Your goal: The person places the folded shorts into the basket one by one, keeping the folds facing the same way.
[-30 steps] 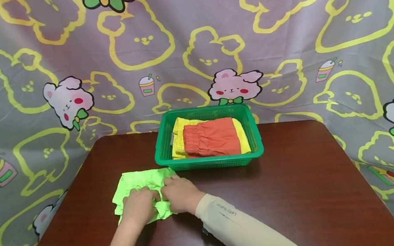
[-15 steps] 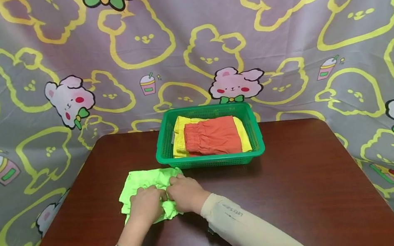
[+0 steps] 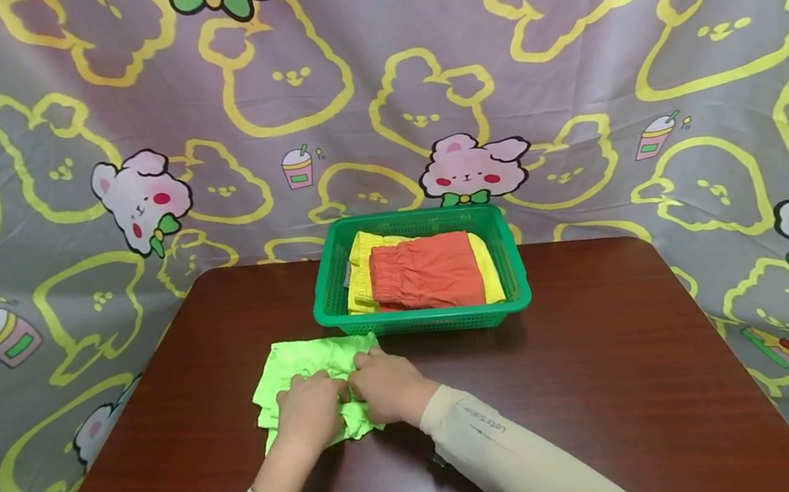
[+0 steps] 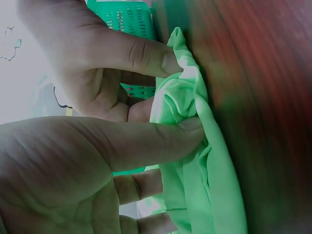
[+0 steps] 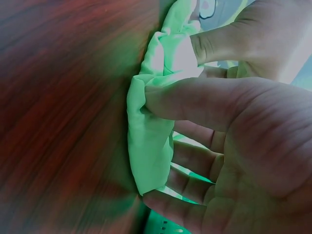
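Observation:
A bright green folded garment [image 3: 290,363] lies on the table, rumpled under both hands. My left hand [image 3: 312,413] pinches its near part; in the left wrist view the thumb [image 4: 161,141] presses the cloth's near edge with the fingers on the other side. Close beside it, my right hand [image 3: 390,385] pinches the same garment [image 5: 151,156] farther right, its thumb [image 5: 180,100] on the near fold and its fingers behind. Parts of the cloth are hidden under the hands.
Just behind the hands stands a green plastic basket [image 3: 424,322]. Inside it a folded red garment [image 3: 428,271] with a gathered waistband lies over yellow cloth [image 3: 491,274]. A patterned curtain [image 3: 548,48] hangs behind the brown table [image 3: 586,370].
Both hands and the green garment have shifted to the right along the table, nearer the basket's front. The hands keep their hold; the basket's contents look the same.

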A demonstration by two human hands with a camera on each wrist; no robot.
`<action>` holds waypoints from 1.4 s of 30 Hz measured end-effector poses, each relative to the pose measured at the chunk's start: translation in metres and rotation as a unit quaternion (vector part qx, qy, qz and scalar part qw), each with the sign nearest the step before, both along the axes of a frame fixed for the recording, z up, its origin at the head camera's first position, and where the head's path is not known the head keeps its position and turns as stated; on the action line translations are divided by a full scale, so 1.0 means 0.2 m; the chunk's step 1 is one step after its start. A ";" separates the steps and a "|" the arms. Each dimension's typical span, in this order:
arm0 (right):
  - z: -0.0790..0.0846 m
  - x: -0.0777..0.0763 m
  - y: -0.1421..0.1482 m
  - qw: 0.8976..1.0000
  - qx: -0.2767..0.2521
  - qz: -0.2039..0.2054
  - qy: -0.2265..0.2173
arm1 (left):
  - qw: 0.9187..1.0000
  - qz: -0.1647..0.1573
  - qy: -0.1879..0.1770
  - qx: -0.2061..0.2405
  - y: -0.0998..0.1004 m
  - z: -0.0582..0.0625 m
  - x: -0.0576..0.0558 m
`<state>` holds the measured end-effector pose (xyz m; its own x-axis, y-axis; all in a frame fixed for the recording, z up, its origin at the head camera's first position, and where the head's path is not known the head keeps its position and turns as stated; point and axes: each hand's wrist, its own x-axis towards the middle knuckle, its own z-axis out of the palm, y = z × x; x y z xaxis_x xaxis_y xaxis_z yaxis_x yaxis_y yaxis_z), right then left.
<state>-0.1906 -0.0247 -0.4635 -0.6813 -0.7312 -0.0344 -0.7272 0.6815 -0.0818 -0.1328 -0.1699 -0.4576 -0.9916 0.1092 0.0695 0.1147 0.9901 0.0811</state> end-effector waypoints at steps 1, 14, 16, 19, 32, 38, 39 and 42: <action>0.00 0.00 0.01 1.000 -0.003 0.000 -0.002 | 1.000 0.000 0.000 0.000 0.01 0.00 0.00; 0.01 0.00 0.09 1.000 -0.019 0.002 -0.012 | 1.000 0.008 0.020 0.002 0.07 -0.03 0.00; 0.01 0.01 0.11 1.000 -0.023 0.003 -0.012 | 1.000 0.004 0.027 -0.002 0.08 -0.04 0.00; 0.00 0.01 0.14 1.000 -0.027 0.004 -0.013 | 0.999 -0.003 0.045 -0.007 0.10 -0.04 0.01; -0.01 0.01 0.24 0.999 -0.044 -0.004 -0.025 | 0.999 -0.010 0.042 -0.013 0.19 -0.03 0.01; -0.01 0.00 0.28 0.998 -0.053 -0.008 -0.030 | 0.999 -0.013 0.043 -0.017 0.23 -0.02 0.01; -0.01 0.00 0.30 0.998 -0.056 -0.006 -0.030 | 0.999 -0.014 0.043 -0.018 0.24 -0.02 0.01; 0.00 0.00 0.33 0.998 -0.061 -0.004 -0.030 | 0.999 -0.018 0.043 -0.018 0.26 -0.02 0.01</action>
<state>-0.1897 0.0410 -0.4644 -0.6864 -0.7271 0.0134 -0.7132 0.6696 -0.2074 -0.1314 -0.1174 -0.4626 -0.9773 0.1492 0.1504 0.1559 0.9872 0.0334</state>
